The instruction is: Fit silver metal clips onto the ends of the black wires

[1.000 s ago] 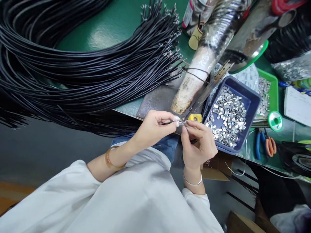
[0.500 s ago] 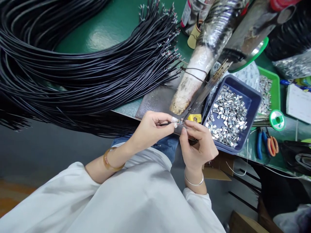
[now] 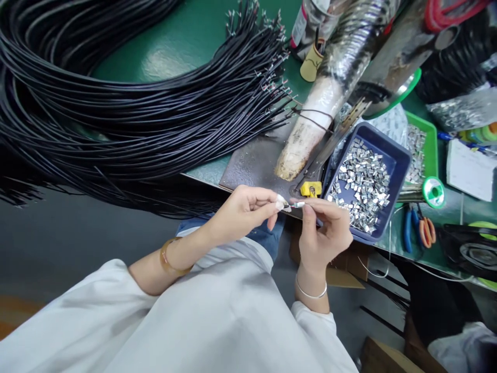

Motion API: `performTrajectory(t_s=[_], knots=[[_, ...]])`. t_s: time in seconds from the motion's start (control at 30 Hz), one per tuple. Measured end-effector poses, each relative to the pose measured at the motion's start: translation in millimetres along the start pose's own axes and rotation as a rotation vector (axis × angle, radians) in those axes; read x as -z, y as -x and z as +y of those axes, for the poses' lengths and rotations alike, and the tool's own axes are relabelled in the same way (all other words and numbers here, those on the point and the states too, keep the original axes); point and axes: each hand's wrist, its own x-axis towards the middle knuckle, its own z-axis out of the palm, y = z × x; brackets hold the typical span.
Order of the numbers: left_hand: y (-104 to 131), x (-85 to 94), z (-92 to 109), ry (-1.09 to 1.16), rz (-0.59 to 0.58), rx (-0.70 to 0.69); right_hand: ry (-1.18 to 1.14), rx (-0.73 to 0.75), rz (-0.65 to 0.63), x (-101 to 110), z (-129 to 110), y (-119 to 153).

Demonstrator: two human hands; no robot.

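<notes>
Fingers point(image 3: 267, 211) of the left hand point(image 3: 241, 213) pinch a thin black cable point(image 3: 287, 206), while those of the right hand point(image 3: 328, 228) close narrowly on a small silvery connector point(image 3: 297, 205) at its tip — both by the near edge of the desk point(image 3: 166, 57). White coverings point(image 3: 279, 202) wrap the left fingertips. Most of the held cable is hidden, and the joint is too small to make out. Just beyond sits a yellow block point(image 3: 311, 188). Writing on the bottle label point(image 3: 298, 27) and white notepad point(image 3: 470, 170) cannot be read. A blue tray point(image 3: 397, 155) holds loose silvery metal pieces point(image 3: 363, 181); behind it, a partly covered green tray point(image 3: 432, 147) holds more. Bundled black cables point(image 3: 155, 114) run out of view at left.
</notes>
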Motion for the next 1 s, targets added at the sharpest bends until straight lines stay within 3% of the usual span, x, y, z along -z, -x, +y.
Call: performTrajectory(t_s=[0.1,0.2,0.33,0.43,0.63,0.8,0.87,1.0], knots=[[-1.9,4.5,1.5,0.156,-0.081,0.104,0.224,0.184,-0.010,4.9,1.3,5.4],[-2.5,5.5,1.5,0.207,-0.103,0.117,0.401,0.350,-0.192,8.5,-2.1,4.2],[-1.1,4.3,-3.6,0.179,-0.101,0.074,0.426,0.414,-0.234,6.4,-6.7,-0.7],[0.2,3.3,-7.8,0.117,-0.079,-0.002,0.431,0.356,-0.177,4.6,-8.3,-2.0],[3.4,0.1,-8.5,0.008,-0.006,-0.073,0.320,0.084,-0.163,8.0,-11.2,-0.4],[5.4,-2.4,-14.2,-0.089,0.039,-0.157,0.304,0.062,-0.190,8.7,-15.0,0.6],[5.2,-3.6,-18.6,-0.219,0.064,-0.299,0.224,-0.030,-0.227,8.6,-16.2,0.8],[2.9,-8.0,-24.3,-0.507,0.256,-0.746,-0.080,-0.295,-0.269,10.2,-15.3,-0.3]])
